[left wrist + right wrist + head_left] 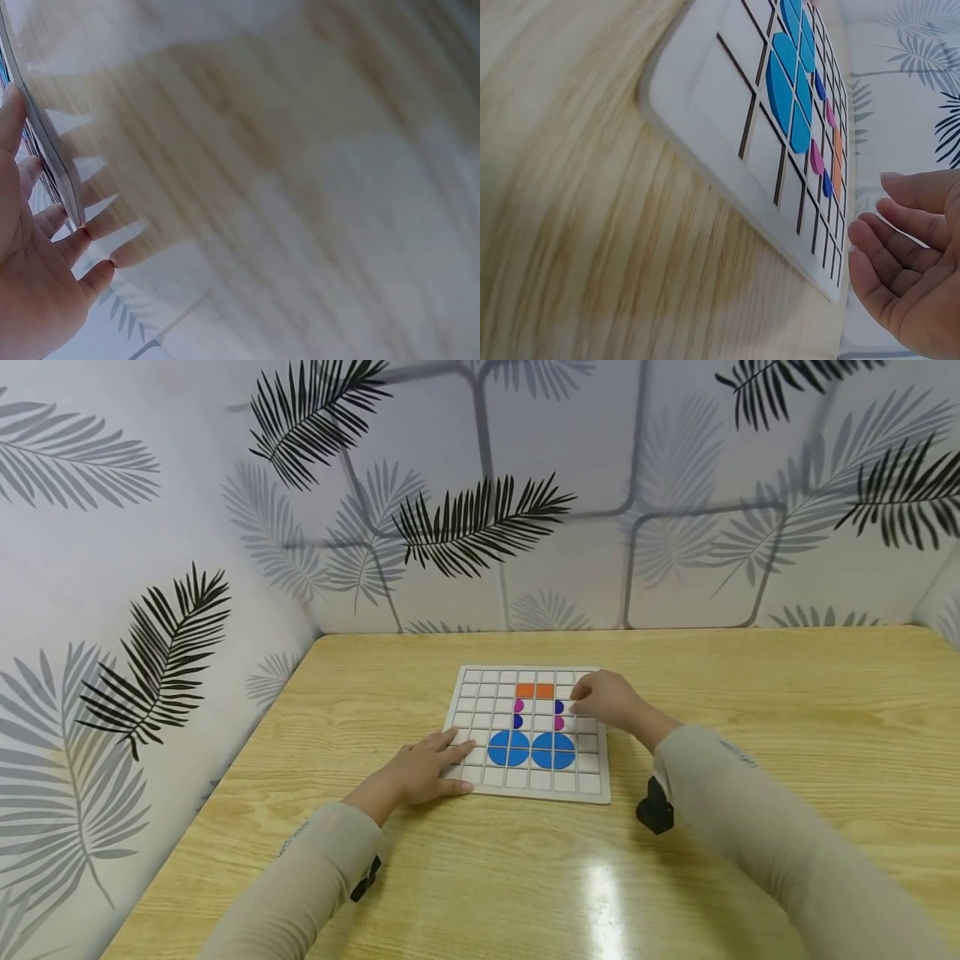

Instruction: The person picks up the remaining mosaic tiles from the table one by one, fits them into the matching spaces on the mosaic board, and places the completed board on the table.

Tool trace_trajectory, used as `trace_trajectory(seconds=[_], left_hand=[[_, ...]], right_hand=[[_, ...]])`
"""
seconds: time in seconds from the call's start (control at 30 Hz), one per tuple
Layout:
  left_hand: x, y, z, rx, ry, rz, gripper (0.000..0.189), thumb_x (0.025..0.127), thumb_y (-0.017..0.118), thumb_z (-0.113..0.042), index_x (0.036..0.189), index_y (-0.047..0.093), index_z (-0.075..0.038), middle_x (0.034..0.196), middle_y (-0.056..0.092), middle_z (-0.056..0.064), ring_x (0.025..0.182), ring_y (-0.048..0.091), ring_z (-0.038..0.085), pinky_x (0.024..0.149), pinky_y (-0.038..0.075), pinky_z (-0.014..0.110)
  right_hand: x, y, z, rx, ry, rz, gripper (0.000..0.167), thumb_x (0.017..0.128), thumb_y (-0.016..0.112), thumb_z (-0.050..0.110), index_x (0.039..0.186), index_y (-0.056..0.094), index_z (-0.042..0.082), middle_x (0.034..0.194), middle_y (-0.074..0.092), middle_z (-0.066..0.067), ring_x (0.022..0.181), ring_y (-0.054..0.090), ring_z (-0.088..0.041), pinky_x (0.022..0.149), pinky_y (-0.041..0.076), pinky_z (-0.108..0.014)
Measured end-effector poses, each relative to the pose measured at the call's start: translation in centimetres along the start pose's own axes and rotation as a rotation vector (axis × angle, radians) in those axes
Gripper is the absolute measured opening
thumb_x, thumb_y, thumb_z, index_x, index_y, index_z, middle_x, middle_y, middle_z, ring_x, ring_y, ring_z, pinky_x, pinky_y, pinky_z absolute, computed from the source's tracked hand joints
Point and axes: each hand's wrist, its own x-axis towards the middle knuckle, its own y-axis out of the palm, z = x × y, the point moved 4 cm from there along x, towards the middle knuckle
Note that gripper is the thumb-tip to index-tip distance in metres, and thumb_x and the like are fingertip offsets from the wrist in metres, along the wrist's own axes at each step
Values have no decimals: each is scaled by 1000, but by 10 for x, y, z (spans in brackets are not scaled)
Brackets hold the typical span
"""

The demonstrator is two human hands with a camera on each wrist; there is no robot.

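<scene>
A white board with a dark grid (480, 677) lies flat on the table. Two orange pieces (527, 691) form a bar near its top. Under the bar's ends are pink (518, 706) and dark blue (558, 707) half-round pieces. Lower down, blue quarter pieces make a left disc (498, 742) and a right disc (543, 742). My left hand (423, 768) rests at the board's left edge, fingers spread, some fingertips on the squares. Over the board's upper right edge is my right hand (611, 697). Its fingers (896, 247) bend loosely, with nothing visible between them.
The wooden table (720, 685) reaches back to a wall (562, 568) patterned with leaves. Another wall (90, 610) runs along the left side. Black wrist devices (656, 807) hang below both sleeves. Light glares off the table in front of the board.
</scene>
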Motion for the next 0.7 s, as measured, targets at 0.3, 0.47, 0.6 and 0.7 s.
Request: trace_trajectory(seconds=[0.3, 0.47, 0.6, 0.7], left_hand=[[0, -2, 0, 4, -6, -7, 67, 81, 45, -53, 138, 21, -27, 143, 12, 5, 129, 10, 26, 96, 16, 53], [0, -2, 2, 8, 1, -26, 66, 82, 45, -53, 138, 22, -26, 143, 14, 7, 128, 11, 27, 95, 17, 54], [0, 0, 1, -2, 4, -21, 66, 82, 45, -53, 138, 23, -25, 142, 14, 8, 128, 12, 28, 95, 17, 54], [1, 0, -1, -3, 6, -19, 66, 82, 45, -52, 138, 23, -25, 142, 14, 8, 128, 12, 28, 95, 17, 54]], right_hand=[[-29, -23, -7, -4, 5, -1, 24, 82, 57, 11, 98, 57, -7, 94, 59, -15, 87, 53, -27, 73, 43, -38], [-46, -34, -11, 49, -12, 1, 26, 82, 57, 11, 100, 56, -8, 93, 59, -15, 86, 54, -27, 73, 43, -39], [-60, -37, -17, 89, -11, 30, 29, 83, 57, 14, 102, 55, -8, 93, 59, -12, 85, 54, -25, 72, 43, -38], [-71, -38, -20, 109, -15, 47, 30, 83, 56, 15, 103, 54, -8, 92, 59, -10, 85, 54, -23, 72, 44, -37]])
